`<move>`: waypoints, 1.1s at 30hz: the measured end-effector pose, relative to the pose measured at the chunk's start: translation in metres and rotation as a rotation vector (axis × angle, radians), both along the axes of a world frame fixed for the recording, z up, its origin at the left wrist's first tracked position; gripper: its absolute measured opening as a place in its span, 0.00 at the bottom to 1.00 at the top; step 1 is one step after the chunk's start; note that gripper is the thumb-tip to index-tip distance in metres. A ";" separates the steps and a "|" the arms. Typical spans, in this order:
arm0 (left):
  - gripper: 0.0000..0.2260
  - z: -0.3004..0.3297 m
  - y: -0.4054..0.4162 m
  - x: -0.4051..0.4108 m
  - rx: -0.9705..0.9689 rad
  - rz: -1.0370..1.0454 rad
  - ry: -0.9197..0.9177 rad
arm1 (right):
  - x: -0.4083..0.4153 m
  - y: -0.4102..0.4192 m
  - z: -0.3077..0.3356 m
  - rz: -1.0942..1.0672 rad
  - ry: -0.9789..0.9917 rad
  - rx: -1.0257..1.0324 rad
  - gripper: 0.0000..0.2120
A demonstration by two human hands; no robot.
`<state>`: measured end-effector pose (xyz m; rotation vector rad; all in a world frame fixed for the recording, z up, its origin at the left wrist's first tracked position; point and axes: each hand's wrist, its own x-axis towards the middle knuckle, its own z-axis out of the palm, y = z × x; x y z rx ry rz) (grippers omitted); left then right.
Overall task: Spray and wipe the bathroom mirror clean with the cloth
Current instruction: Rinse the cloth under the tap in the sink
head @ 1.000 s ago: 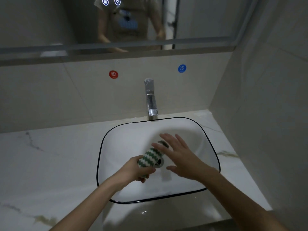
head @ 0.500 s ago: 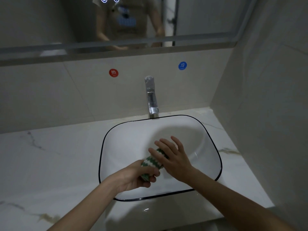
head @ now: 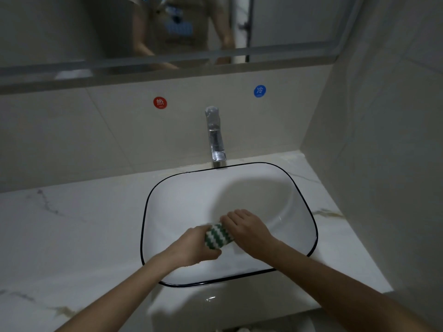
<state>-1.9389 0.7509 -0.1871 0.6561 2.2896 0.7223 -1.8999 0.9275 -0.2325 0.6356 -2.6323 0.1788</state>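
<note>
A green and white zigzag cloth (head: 217,236), rolled into a bundle, is held over the white basin (head: 182,202). My left hand (head: 191,248) grips its near end with the fingers curled under it. My right hand (head: 247,227) grips the far end, fingers wrapped over the top. The mirror (head: 60,27) runs along the wall above, showing a person's torso and arms in reflection. No spray bottle is in view.
A chrome tap (head: 214,137) stands behind the basin. A red sticker (head: 160,102) and a blue sticker (head: 259,91) mark the tiled wall. White marble counter (head: 67,231) stretches left. A tiled side wall (head: 383,152) closes the right.
My right hand, spread open above the cloth a second ago, has come down and closed round its far end. Both hands and the cloth have moved nearer the basin's front.
</note>
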 end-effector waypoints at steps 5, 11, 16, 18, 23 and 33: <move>0.08 -0.017 0.003 -0.015 -0.024 -0.123 0.422 | 0.002 -0.008 0.008 -0.191 -0.252 0.028 0.28; 0.17 -0.025 0.008 -0.041 0.142 -0.314 0.864 | -0.009 -0.011 0.021 -0.266 -0.581 -0.115 0.17; 0.27 -0.033 0.013 -0.044 0.170 -0.241 0.935 | -0.012 -0.010 0.027 -0.342 -0.507 -0.093 0.13; 0.26 -0.038 0.013 -0.037 0.197 -0.192 0.923 | -0.010 -0.007 0.029 -0.357 -0.448 -0.061 0.13; 0.26 -0.042 0.019 -0.027 0.135 -0.162 0.999 | -0.009 -0.010 0.029 -0.403 -0.448 -0.057 0.13; 0.31 -0.034 0.023 -0.028 0.069 -0.066 1.091 | -0.015 -0.012 0.036 -0.443 -0.172 -0.100 0.21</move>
